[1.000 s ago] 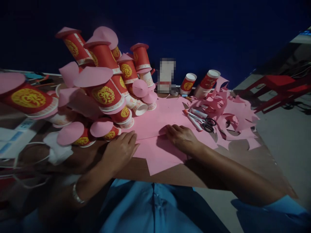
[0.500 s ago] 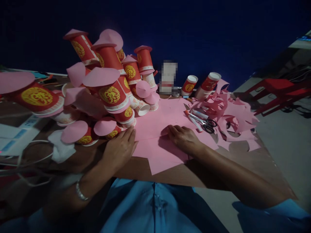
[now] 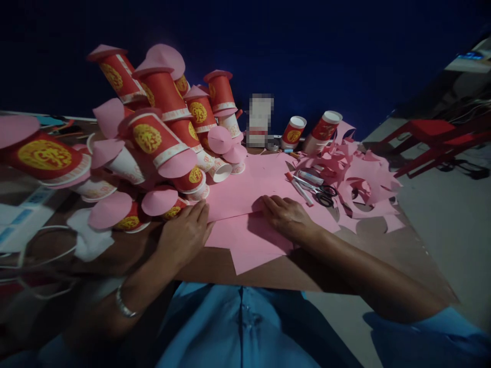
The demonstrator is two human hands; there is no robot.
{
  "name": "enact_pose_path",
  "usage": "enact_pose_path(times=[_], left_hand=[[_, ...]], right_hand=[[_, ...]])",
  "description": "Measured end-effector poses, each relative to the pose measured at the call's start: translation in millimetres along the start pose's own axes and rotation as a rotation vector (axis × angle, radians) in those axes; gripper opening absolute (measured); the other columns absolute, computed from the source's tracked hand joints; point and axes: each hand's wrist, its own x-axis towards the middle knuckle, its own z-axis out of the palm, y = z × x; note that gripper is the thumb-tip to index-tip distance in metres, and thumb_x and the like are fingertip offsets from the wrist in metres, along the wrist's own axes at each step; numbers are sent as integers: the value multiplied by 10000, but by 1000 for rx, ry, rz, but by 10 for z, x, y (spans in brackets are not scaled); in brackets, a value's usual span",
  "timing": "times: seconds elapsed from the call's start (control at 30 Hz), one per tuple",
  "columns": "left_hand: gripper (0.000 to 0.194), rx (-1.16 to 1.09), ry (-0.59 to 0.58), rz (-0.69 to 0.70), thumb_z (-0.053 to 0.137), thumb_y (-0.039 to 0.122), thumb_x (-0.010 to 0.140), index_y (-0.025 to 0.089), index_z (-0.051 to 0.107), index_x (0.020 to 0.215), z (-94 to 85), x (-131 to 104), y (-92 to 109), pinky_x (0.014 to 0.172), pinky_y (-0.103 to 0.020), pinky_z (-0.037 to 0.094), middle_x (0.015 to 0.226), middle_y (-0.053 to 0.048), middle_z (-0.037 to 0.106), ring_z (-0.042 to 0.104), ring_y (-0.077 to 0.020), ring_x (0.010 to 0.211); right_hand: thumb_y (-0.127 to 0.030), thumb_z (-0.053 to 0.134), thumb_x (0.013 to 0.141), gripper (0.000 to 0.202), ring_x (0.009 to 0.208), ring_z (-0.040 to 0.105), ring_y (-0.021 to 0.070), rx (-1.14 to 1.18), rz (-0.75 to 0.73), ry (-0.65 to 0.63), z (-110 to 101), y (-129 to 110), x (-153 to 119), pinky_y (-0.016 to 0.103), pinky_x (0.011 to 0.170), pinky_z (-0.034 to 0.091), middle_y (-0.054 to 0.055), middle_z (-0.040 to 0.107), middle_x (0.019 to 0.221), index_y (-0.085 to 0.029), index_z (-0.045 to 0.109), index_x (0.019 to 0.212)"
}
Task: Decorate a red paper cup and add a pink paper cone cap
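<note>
A pink paper sheet (image 3: 245, 186) lies on the table, overlapping more pink paper (image 3: 249, 240) nearer my body. My left hand (image 3: 186, 227) rests at the sheet's left edge, fingers stretched out and thumb slightly apart. At the sheet's front edge, the fingers of my right hand (image 3: 286, 217) are curled and closed on the paper; their tips are partly hidden. Close beyond my left fingers stands a pile of red paper cups (image 3: 148, 138) with gold emblems and pink cone tops. One large cup in the pile leans over, its pink cone (image 3: 178, 163) pointing down.
Right of the sheet lie black-handled scissors (image 3: 324, 194) and a red-tipped marker (image 3: 301, 189). Pink paper scraps (image 3: 364, 179) heap up at the table's right. Two red cups (image 3: 293, 134) stand at the back. White cables (image 3: 46, 255) loop at left; a red stool (image 3: 429, 135) stands at right.
A large red cup in the left pile has tipped over, and its pink cone now faces down instead of up. My hands stay on the paper; the whole view has shifted slightly.
</note>
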Motion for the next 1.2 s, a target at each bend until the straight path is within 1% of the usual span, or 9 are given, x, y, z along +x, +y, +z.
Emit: enact_pose_path(times=[0.17, 0.33, 0.43, 0.57, 0.67, 0.8, 1.0, 1.1, 1.2], left_hand=[[312, -90, 56, 66, 546, 232, 1067, 68, 709, 1276, -4, -33, 1, 936, -451, 596, 1317, -223, 766, 747, -332, 1127], [272, -123, 132, 148, 549, 218, 1071, 88, 725, 1233, -28, -31, 81, 905, -419, 595, 1255, -173, 800, 761, -291, 1069], [269, -175, 144, 201, 566, 258, 1077, 113, 730, 1234, -62, -34, 180, 886, -400, 597, 1261, -159, 800, 766, -275, 1068], [263, -196, 154, 278, 591, 277, 1071, 111, 735, 1215, -85, -77, 283, 857, -387, 609, 1220, -147, 813, 768, -268, 1052], [234, -188, 190, 313, 582, 188, 1048, 83, 733, 1193, -64, -111, 286, 846, -387, 620, 1181, -142, 821, 768, -266, 1034], [267, -192, 189, 328, 543, 88, 1007, 98, 735, 1192, -11, -125, 213, 847, -384, 628, 1172, -138, 818, 764, -266, 1032], [291, -229, 164, 322, 529, 72, 1002, 93, 725, 1215, 65, -102, 143, 874, -406, 634, 1207, -158, 803, 751, -279, 1069], [242, -239, 185, 280, 556, 142, 1035, 90, 729, 1197, 69, -98, 160, 885, -414, 632, 1183, -164, 805, 752, -279, 1057], [302, -250, 197, 274, 626, 314, 1052, 82, 726, 1219, 35, -102, 170, 879, -417, 630, 1204, -184, 797, 749, -293, 1069]], right_hand=[[-48, 480, 1027, 323, 942, 638, 250, 51, -125, 87, -206, -192, -248, 350, 678, 526, 197, 722, 1246, -51, 691, 1271], [-104, 558, 997, 178, 880, 654, 256, 156, -183, 23, -385, -495, -456, 342, 618, 533, 195, 739, 1163, -113, 735, 1010], [-70, 553, 969, 234, 886, 667, 263, 70, -165, 33, -370, -607, -485, 340, 627, 553, 220, 746, 1141, -48, 745, 1100], [-67, 526, 947, 315, 968, 682, 310, -62, -133, 131, -281, -691, -496, 362, 669, 577, 287, 745, 1159, 34, 743, 1153], [-61, 500, 933, 323, 946, 684, 323, -142, -128, 184, -243, -718, -499, 378, 664, 568, 308, 750, 1136, 58, 751, 1098], [-45, 488, 931, 337, 836, 654, 280, -167, -99, 174, -248, -680, -496, 369, 627, 525, 285, 743, 1105, 65, 718, 1151], [-34, 530, 941, 182, 782, 626, 241, -65, -73, 82, -273, -578, -486, 346, 635, 488, 152, 713, 938, -83, 693, 1003], [-39, 533, 953, 169, 765, 612, 223, -15, -65, 93, -269, -569, -473, 337, 637, 476, 137, 712, 911, -100, 686, 986], [-56, 518, 969, 229, 909, 670, 261, -8, -80, 195, -264, -556, -473, 354, 704, 526, 195, 756, 1043, -48, 713, 1090]])
